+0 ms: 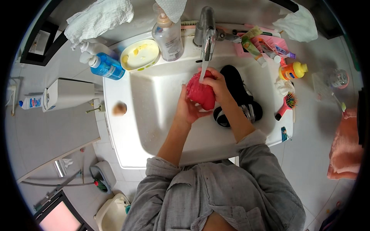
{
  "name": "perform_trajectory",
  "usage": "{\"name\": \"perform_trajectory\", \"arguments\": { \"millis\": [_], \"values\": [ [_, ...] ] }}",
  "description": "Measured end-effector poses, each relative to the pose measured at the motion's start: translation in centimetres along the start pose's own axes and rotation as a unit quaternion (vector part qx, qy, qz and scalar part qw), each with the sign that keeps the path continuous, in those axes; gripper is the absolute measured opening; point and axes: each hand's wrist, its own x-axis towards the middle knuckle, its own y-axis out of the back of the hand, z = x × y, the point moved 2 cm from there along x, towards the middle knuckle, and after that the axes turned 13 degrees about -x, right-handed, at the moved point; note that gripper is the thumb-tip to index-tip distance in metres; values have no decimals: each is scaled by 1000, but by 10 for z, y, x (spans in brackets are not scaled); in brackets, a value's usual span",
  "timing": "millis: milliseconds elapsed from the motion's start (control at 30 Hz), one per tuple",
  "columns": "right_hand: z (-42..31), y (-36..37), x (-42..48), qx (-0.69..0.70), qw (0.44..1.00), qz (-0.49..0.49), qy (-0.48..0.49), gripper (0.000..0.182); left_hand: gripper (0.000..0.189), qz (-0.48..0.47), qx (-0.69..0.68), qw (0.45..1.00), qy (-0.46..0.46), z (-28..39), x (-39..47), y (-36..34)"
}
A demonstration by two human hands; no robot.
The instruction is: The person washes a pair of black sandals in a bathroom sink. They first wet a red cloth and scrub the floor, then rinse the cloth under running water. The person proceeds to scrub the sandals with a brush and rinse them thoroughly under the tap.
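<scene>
Both hands hold a wet red cloth [201, 89], bunched up under the running faucet [207, 47]. My left hand [188, 108] supports it from the left and below, fingers curved around it. My right hand [217, 84] grips its upper right side, thumb across the top, where the water stream [203, 70] lands. Beneath is the white sink basin [156, 121]. A pair of black sandals [231, 82] with pale, shiny straps lies in the basin's right side, partly behind my right forearm.
Along the sink's back rim stand a blue pump bottle [107, 67], a soap dish [140, 55] with yellow soap bits and a clear pump bottle [168, 40]. To the right are a pink tray [241, 47] of tubes, a yellow-orange bottle [292, 71] and a hairbrush [286, 105]. A brown object [120, 109] sits left.
</scene>
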Motion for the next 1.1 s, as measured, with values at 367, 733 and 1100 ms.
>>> {"name": "perform_trajectory", "arguments": {
  "millis": [367, 733, 1100],
  "values": [
    [35, -25, -13, 232, 914, 332, 5, 12, 17, 162, 116, 894, -401, 0, 47, 7],
    [12, -16, -25, 371, 910, -89, -162, 18, 20, -52, 683, 376, -624, -24, -25, -45],
    [-25, -24, -39, -69, 894, -330, -295, 30, 23, -343, 709, 153, -597, -56, -45, -18]
  ]
}}
